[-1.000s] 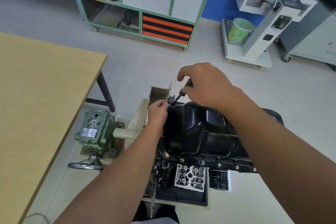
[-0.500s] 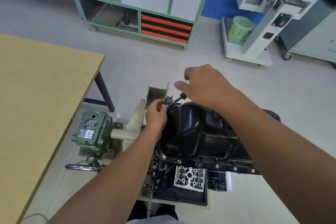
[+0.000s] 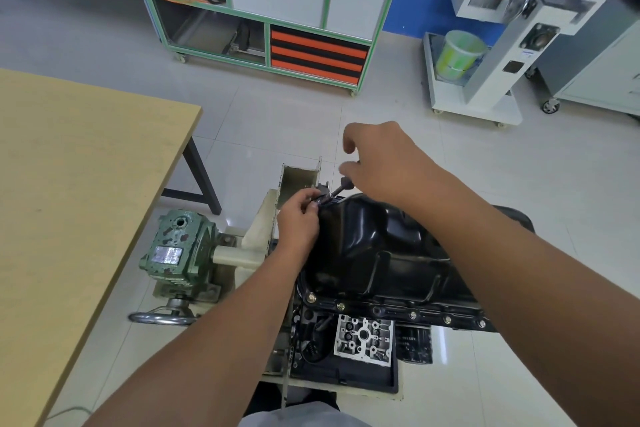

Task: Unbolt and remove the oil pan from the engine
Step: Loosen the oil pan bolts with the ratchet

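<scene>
Hands meet at the far left corner of the oil pan [image 3: 374, 253], which sits black and belly-up on the engine [image 3: 360, 347], clamped in a cream stand [image 3: 256, 236] so its bolted flange faces the person. The left hand [image 3: 298, 222] pinches the head of a small ratchet tool [image 3: 332, 192] down at the corner bolt, likely to keep the socket seated. The right hand [image 3: 384, 163] hovers at the tool's black handle end with fingers loosely curled; whether it actually grips the handle, I cannot tell. Along the near flange a row of bolts [image 3: 412, 315] is in place, so the pan looks far from free. A green gearbox [image 3: 180, 246] with a handwheel [image 3: 162, 317] flanks the stand, beside a wooden bench [image 3: 69, 184].
</scene>
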`<action>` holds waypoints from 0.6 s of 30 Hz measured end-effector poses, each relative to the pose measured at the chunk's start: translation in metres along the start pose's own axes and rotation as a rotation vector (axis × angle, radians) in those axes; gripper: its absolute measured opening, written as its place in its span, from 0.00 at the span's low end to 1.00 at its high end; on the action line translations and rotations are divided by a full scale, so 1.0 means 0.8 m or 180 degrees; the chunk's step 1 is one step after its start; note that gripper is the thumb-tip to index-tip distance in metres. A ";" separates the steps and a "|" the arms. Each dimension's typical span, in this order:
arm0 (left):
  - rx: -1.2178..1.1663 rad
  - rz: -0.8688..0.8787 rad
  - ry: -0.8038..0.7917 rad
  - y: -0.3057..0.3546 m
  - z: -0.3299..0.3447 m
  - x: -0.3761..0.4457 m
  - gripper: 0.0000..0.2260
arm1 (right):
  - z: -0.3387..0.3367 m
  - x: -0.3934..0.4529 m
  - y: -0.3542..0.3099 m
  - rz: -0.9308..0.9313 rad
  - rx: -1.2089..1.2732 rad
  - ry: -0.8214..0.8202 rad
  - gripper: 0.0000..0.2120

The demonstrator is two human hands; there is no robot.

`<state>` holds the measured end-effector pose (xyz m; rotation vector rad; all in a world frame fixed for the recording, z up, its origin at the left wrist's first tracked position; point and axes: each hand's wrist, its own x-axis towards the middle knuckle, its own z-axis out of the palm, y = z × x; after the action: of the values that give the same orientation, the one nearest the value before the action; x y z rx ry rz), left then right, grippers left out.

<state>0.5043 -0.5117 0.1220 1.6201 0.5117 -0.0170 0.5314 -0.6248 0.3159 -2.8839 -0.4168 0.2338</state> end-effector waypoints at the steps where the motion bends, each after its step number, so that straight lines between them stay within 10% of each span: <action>1: 0.0043 0.0068 0.0017 -0.001 0.000 0.000 0.12 | -0.001 -0.003 -0.002 -0.0135 0.0100 -0.0025 0.11; 18: 0.1311 0.0626 -0.0938 0.012 -0.033 0.039 0.14 | 0.001 0.001 -0.001 -0.0041 0.0134 0.0164 0.16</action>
<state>0.5275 -0.4771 0.1245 2.0224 0.1214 -0.2234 0.5319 -0.6237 0.3151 -2.8385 -0.4160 0.1639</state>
